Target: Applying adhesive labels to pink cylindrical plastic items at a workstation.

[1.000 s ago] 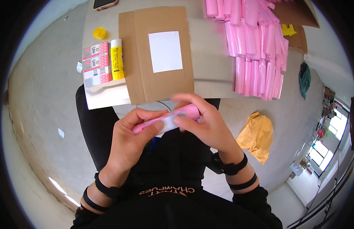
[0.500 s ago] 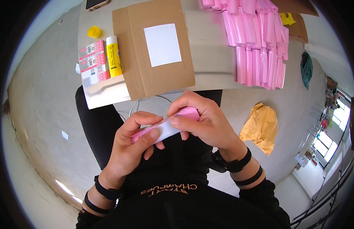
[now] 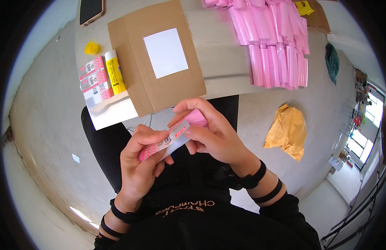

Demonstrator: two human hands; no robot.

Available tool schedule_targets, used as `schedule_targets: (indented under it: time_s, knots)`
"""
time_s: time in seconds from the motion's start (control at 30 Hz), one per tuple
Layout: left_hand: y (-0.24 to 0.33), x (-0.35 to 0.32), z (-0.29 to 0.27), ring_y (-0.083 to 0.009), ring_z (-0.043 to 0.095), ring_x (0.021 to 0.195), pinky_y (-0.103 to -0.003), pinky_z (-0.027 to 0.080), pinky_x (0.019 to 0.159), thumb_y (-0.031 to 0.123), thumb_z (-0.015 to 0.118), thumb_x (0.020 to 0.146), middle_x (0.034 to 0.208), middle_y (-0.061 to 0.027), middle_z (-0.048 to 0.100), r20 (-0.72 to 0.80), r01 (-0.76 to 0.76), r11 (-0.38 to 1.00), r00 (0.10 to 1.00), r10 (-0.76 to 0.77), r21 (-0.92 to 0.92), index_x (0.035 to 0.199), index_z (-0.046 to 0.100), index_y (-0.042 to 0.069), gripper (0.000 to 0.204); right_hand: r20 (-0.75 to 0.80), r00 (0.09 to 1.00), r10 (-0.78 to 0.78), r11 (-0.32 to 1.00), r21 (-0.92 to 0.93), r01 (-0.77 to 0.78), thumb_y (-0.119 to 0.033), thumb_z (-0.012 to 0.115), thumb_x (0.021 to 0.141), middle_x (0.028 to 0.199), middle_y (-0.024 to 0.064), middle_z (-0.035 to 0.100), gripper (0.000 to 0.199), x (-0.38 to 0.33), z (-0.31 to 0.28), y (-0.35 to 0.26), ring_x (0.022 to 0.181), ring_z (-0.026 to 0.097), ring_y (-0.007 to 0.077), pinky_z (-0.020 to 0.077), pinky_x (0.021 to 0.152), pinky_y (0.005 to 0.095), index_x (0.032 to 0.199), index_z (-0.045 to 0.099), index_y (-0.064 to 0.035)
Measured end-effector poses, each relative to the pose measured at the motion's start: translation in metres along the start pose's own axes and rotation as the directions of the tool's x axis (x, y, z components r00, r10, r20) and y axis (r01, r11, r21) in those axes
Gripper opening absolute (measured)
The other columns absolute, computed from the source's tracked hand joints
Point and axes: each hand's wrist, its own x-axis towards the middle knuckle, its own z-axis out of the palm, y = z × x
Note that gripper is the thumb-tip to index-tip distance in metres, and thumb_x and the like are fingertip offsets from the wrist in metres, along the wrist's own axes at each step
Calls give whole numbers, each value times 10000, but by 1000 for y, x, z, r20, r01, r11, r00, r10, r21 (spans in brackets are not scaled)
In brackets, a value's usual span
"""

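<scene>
Between my hands, over my lap, is a pink plastic bag roll (image 3: 197, 118) with a printed label (image 3: 164, 142) around its middle. My left hand (image 3: 136, 162) grips the lower left end, its thumb and index finger pinching the label. My right hand (image 3: 222, 135) is closed around the upper right end, thumb near the label's edge and fingers curled over the far side. Pink plastic sticks out past the label by the right hand. The underside of the roll is hidden. On the table ahead lies a brown cardboard piece (image 3: 168, 89) bearing a white paper sheet (image 3: 166, 53).
Left of the cardboard are a yellow glue stick (image 3: 115, 75), its yellow cap (image 3: 91, 48) and stacked printed labels (image 3: 93, 79). A phone (image 3: 91, 10) lies at the far left. Many pink rolls (image 3: 276, 64) are piled at right. A yellow-orange bag (image 3: 286, 132) rests on the floor.
The roll has turned in my hands, so the label's printed face now shows where mostly its white side showed. Both hands still hold it. The view has shifted slightly.
</scene>
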Motion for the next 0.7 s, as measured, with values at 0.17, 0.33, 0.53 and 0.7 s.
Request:
schedule_targets:
  time_s: [0.17,0.33,0.53,0.7]
  knots:
    - [-2,2,-1,-130,573,645,-164,373,395,-130,501,820,958,-83,445,91,-104,993,991,99,52,1017,589,4,254,-16,998,-68,996,54,68,23,402,826,981,120,593,340,3,-2,1,515,470,71,354,439,185,1162,443,-11]
    - [1,5,-1,-142,591,672,-164,414,410,-110,542,816,1002,-94,433,139,-157,977,981,137,147,1012,589,7,233,7,999,-36,997,62,35,14,403,832,998,117,592,343,2,-5,-11,513,479,70,362,437,183,1169,455,-15]
    - [2,5,-5,-168,611,700,-207,516,545,-67,684,736,1058,-124,437,275,-350,844,928,253,407,1035,580,11,326,57,998,-14,997,70,10,-17,399,842,1001,102,594,327,5,-10,-18,539,501,72,395,457,177,1160,475,-15]
    - [5,8,-5,-226,634,763,-269,548,647,-54,743,657,1176,-190,413,435,-578,483,815,382,658,1065,548,35,461,74,994,85,993,82,-91,-109,390,864,944,81,595,276,10,-11,-25,539,497,80,403,485,208,1101,488,-7]
